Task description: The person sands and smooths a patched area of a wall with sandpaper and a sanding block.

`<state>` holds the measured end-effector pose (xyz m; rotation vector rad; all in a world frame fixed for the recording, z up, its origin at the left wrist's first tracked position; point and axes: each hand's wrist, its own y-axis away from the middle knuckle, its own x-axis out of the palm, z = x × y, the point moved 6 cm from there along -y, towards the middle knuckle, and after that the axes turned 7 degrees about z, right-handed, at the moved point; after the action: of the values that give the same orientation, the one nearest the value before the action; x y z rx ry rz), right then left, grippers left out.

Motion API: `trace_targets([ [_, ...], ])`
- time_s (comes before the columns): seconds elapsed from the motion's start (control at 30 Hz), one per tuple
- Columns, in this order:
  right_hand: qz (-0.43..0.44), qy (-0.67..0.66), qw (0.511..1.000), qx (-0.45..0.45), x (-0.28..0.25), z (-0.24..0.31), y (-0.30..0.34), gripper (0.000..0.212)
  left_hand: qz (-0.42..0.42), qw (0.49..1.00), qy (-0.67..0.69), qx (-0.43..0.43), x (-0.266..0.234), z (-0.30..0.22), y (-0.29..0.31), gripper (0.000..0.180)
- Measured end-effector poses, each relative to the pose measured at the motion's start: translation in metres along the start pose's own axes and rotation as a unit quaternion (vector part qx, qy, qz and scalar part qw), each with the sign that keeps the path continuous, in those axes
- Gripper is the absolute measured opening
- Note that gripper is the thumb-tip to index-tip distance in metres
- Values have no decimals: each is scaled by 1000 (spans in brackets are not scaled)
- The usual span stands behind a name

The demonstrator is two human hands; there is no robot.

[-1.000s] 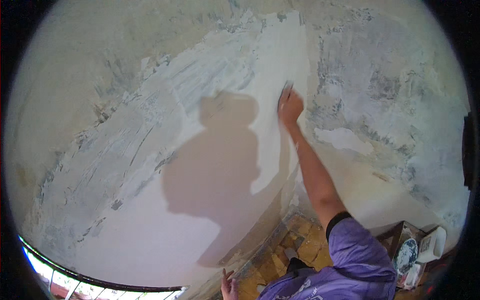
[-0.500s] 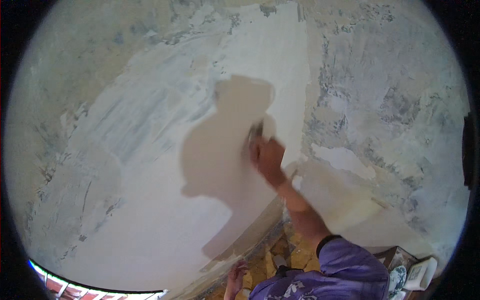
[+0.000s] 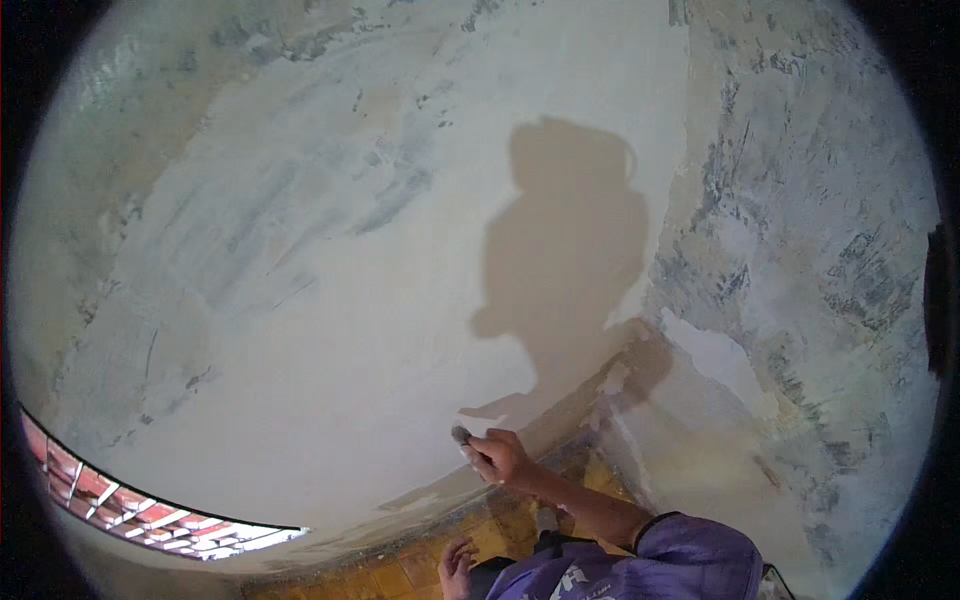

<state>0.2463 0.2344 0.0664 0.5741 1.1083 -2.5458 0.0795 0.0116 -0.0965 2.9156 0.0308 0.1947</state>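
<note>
My right hand [image 3: 500, 458] is low in front of the plastered wall [image 3: 330, 370], closed round a small hand tool [image 3: 460, 435] with a dark grey, rounded end. The rest of the tool is hidden by my fingers, so its exact kind does not show. White coating covers this stretch of wall, with grey streaks farther up. Down by my body, my left hand [image 3: 457, 568] hangs with its fingers loosely bent and apart, and nothing shows in it.
At the right, a second, patchy grey wall [image 3: 800, 230] meets the white one in a corner. Yellow-brown floor tiles [image 3: 400, 575] lie below. A barred window opening [image 3: 130, 505] is at the lower left. My shadow [image 3: 570, 240] falls on the white wall.
My right hand has moved down and a little left along the wall with the tool in it. The view has shifted left, showing more of the window. My left hand stays low.
</note>
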Motion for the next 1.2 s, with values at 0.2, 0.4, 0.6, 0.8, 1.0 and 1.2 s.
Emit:
trace_targets([
  [0.2, 66, -79, 964, 244, 0, -20, 67, 32, -111, 982, 150, -30, 3, 3, 16, 34],
  [0.4, 23, 89, 972, 217, -28, -4, 104, 33, -116, 984, 137, -5, -8, -2, 42, 34],
  [0.6, -307, 264, 912, 71, -186, 13, -25, 33, -148, 983, 104, 5, -15, 6, 79, 33],
  [0.8, -436, 457, 760, 155, -353, 34, -209, 21, -147, 983, 107, 2, -3, 6, 103, 34],
  [1.0, -514, 414, 746, 95, -392, 65, -221, 29, -191, 971, 142, 1, -2, 22, 116, 35],
  [1.2, -384, 458, 797, -81, -241, 56, -155, 10, -285, 948, 135, -54, -6, 63, 102, 27],
])
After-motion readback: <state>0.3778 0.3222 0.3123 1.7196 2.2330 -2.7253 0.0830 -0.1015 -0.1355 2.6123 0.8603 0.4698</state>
